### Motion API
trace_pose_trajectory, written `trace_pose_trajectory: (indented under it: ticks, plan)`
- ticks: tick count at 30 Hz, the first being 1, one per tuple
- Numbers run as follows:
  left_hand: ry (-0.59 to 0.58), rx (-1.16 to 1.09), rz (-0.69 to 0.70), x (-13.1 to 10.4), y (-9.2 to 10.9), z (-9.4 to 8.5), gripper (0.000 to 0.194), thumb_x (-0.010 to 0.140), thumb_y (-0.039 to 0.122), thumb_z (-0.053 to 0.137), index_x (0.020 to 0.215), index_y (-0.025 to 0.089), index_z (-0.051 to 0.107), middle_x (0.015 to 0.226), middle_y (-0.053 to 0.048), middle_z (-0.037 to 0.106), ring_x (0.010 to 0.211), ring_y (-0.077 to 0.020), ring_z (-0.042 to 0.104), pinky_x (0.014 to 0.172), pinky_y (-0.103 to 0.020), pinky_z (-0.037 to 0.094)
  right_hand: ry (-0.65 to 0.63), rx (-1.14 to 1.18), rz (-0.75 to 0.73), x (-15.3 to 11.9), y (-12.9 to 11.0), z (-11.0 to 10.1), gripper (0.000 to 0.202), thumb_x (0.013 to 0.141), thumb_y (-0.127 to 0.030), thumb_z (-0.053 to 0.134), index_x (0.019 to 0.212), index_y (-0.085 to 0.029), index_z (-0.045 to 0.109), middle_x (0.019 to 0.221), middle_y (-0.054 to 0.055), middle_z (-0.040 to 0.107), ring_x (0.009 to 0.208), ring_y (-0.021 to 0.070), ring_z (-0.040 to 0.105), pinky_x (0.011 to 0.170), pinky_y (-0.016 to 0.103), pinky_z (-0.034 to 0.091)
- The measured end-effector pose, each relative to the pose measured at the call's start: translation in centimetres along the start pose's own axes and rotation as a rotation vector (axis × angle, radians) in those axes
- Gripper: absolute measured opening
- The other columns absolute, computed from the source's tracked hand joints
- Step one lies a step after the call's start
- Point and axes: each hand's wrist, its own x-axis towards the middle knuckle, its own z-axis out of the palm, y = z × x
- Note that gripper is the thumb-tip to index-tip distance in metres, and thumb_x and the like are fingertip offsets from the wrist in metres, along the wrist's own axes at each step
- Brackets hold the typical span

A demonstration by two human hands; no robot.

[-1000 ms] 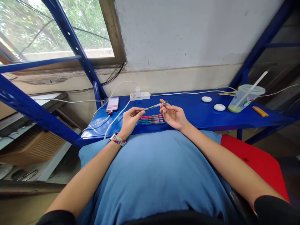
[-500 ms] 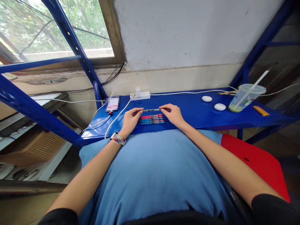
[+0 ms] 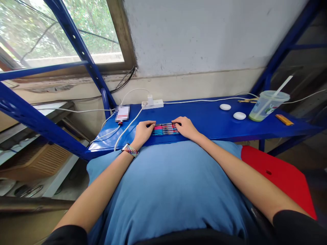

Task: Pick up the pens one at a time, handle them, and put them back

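Several pens (image 3: 165, 129), blue, pink and dark-tipped, lie side by side on the blue table (image 3: 199, 119), their lengths running left to right. My left hand (image 3: 145, 132) has its thumb and fingertips around the left end of the dark pen (image 3: 163, 124) at the far edge of the row. Around the same pen's right end are the fingers of my right hand (image 3: 186, 127). That pen rests against the pink one beside it. A colourful band circles my left wrist.
A power strip (image 3: 156, 103) with white cables sits at the back. Left of it is a small blurred box (image 3: 122, 113). Two white oval objects (image 3: 239, 116), a cup with a straw (image 3: 268, 106) and an orange packet (image 3: 284, 119) are on the right. A red stool (image 3: 278, 177) stands below.
Both hands have come slightly nearer to me, bringing the dark pen down from behind the row until it lies against the other pens.
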Motion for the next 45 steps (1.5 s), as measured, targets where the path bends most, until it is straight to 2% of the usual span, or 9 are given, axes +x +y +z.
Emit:
trace_pose_trajectory:
  ticks: [6, 15, 21, 23, 28, 33, 38, 42, 45]
  plan:
    - [-0.057, 0.031, 0.016, -0.3, 0.6, -0.3, 0.017, 0.089, 0.026, 0.073, 0.096, 0.026, 0.089, 0.099, -0.008, 0.086, 0.097, -0.0334, 0.078, 0.100, -0.051, 0.060, -0.001, -0.007, -0.045, -0.6, -0.4, 0.4, 0.035, 0.101, -0.016, 0.061, 0.126, -0.024, 0.084, 0.127, 0.010, 0.081, 0.117, 0.0329, 0.067, 0.110, 0.049, 0.052]
    - [-0.058, 0.101, 0.120, -0.7, 1.0, -0.2, 0.021, 0.092, 0.028, 0.068, 0.092, 0.027, 0.088, 0.099, -0.008, 0.084, 0.098, -0.0325, 0.074, 0.105, -0.050, 0.056, -0.011, -0.047, -0.067, -1.3, -1.1, 0.3, 0.026, 0.103, -0.024, 0.063, 0.118, -0.025, 0.084, 0.118, 0.012, 0.082, 0.116, 0.0346, 0.067, 0.109, 0.050, 0.054]
    - [-0.034, 0.065, 0.091, -0.7, 0.9, -0.1, 0.023, 0.094, 0.033, 0.069, 0.108, 0.025, 0.085, 0.112, -0.010, 0.082, 0.109, -0.0332, 0.072, 0.111, -0.050, 0.052, 0.066, 0.126, -0.004, -1.1, -0.7, 0.5, 0.035, 0.101, -0.024, 0.065, 0.133, -0.022, 0.079, 0.140, 0.014, 0.075, 0.135, 0.0352, 0.065, 0.124, 0.052, 0.045]
    - [-0.032, 0.031, 0.053, -0.6, 0.9, -0.1, 0.028, 0.096, 0.037, 0.067, 0.114, 0.024, 0.083, 0.119, -0.012, 0.080, 0.116, -0.0340, 0.071, 0.113, -0.051, 0.050, 0.121, 0.202, 0.034, -0.7, -0.5, 0.6, 0.036, 0.101, -0.024, 0.061, 0.132, -0.021, 0.080, 0.143, 0.013, 0.074, 0.140, 0.0331, 0.064, 0.126, 0.050, 0.043]
    - [-0.028, -0.216, -0.027, 0.0, 0.9, 0.6, 0.036, 0.101, 0.048, 0.063, 0.125, 0.025, 0.078, 0.137, -0.009, 0.076, 0.137, -0.0315, 0.065, 0.121, -0.047, 0.047, 0.178, 0.427, 0.215, 0.5, -0.5, 1.2, 0.038, 0.098, -0.022, 0.056, 0.126, -0.024, 0.082, 0.136, 0.007, 0.079, 0.132, 0.0293, 0.070, 0.121, 0.047, 0.049]
    - [-0.059, -0.452, -0.080, 0.3, 1.1, 2.1, 0.041, 0.103, 0.053, 0.058, 0.128, 0.026, 0.075, 0.149, -0.008, 0.070, 0.148, -0.0265, 0.059, 0.122, -0.042, 0.049, 0.187, 0.636, 0.265, 1.2, -0.7, 2.4, 0.042, 0.097, -0.017, 0.053, 0.127, -0.025, 0.081, 0.145, 0.004, 0.075, 0.144, 0.0260, 0.063, 0.125, 0.043, 0.045]
    - [-0.081, -0.531, -0.109, -0.2, 1.5, 2.2, 0.037, 0.103, 0.049, 0.056, 0.119, 0.023, 0.076, 0.146, -0.010, 0.072, 0.146, -0.0257, 0.062, 0.125, -0.042, 0.049, 0.163, 0.652, 0.283, 1.1, -0.9, 2.9, 0.043, 0.096, -0.013, 0.053, 0.126, -0.023, 0.081, 0.154, 0.006, 0.069, 0.156, 0.0241, 0.052, 0.131, 0.042, 0.039]
    - [-0.088, -0.552, -0.123, -0.5, 1.5, 2.2, 0.037, 0.104, 0.048, 0.055, 0.116, 0.022, 0.077, 0.144, -0.010, 0.073, 0.146, -0.0262, 0.061, 0.127, -0.043, 0.045, 0.145, 0.642, 0.266, 1.0, -1.0, 2.7, 0.041, 0.096, -0.013, 0.053, 0.121, -0.025, 0.083, 0.150, 0.005, 0.072, 0.155, 0.0254, 0.054, 0.130, 0.045, 0.039]
    - [-0.066, -0.477, -0.093, -0.5, 1.5, 2.0, 0.034, 0.105, 0.046, 0.054, 0.113, 0.024, 0.078, 0.138, -0.008, 0.076, 0.142, -0.0268, 0.064, 0.126, -0.043, 0.046, 0.149, 0.594, 0.252, 0.8, -1.2, 2.4, 0.037, 0.095, -0.014, 0.056, 0.118, -0.025, 0.083, 0.145, 0.005, 0.075, 0.151, 0.0271, 0.058, 0.129, 0.047, 0.041]
